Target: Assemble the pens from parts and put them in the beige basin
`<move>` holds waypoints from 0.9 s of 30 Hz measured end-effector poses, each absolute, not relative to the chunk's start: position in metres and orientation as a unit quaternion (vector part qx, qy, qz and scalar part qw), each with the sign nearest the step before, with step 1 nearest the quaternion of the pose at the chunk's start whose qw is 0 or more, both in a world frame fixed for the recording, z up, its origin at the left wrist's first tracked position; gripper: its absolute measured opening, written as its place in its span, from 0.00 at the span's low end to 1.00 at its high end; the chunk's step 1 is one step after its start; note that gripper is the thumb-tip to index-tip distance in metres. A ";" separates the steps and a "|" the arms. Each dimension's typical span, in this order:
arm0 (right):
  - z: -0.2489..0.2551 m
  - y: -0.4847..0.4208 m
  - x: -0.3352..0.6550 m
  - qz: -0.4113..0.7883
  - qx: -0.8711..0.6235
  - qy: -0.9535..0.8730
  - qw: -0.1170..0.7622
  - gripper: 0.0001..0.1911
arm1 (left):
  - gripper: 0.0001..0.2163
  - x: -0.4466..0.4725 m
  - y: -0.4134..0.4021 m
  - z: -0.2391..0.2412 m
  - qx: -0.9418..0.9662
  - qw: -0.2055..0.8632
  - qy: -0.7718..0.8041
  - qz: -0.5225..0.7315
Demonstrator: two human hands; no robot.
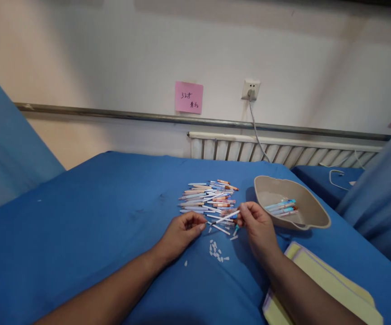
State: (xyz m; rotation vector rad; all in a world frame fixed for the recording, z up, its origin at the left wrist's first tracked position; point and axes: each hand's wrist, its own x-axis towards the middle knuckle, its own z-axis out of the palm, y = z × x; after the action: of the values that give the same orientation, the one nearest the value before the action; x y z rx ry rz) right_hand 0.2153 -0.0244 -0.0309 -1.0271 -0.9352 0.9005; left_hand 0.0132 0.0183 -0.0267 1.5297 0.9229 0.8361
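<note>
My right hand (pixel 258 225) pinches a slim white pen refill (pixel 227 217) by its rear end, its dark tip pointing left. Close to that tip, my left hand (pixel 183 231) has thumb and forefinger pressed together; whatever is between them is too small to make out. Another white refill (pixel 221 229) lies on the blue cloth just below. Behind both hands spreads a pile of pen barrels (pixel 193 197) and refills in pale blue, pink, orange and white. Small white tip caps (pixel 215 249) are scattered in front of the hands, with one cap (pixel 186 263) apart to the left.
A beige plastic basket (pixel 312 205) holding several pens (pixel 282 207) stands right of my right hand. A folded yellow cloth (pixel 331 284) lies under my right forearm. The blue-covered table (pixel 80 216) meets a wall with a radiator (pixel 229 149) and a plugged-in socket (pixel 250 89).
</note>
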 end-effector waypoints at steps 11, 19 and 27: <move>-0.031 -0.026 0.217 0.392 -0.463 -0.418 0.676 0.15 | 0.09 0.015 0.015 -0.027 0.647 0.566 0.377 0.344; -0.031 -0.025 0.215 0.401 -0.466 -0.426 0.663 0.15 | 0.07 0.017 0.011 -0.025 0.651 0.567 0.376 0.338; -0.032 -0.028 0.212 0.420 -0.462 -0.464 0.628 0.15 | 0.08 0.016 0.011 -0.028 0.664 0.536 0.387 0.349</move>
State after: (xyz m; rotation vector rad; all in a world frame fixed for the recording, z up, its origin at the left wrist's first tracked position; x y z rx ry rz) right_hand 0.2115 -0.0277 -0.0323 -1.0587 -1.0639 0.9620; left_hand 0.0160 0.0113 -0.0278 1.5818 0.9213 0.8298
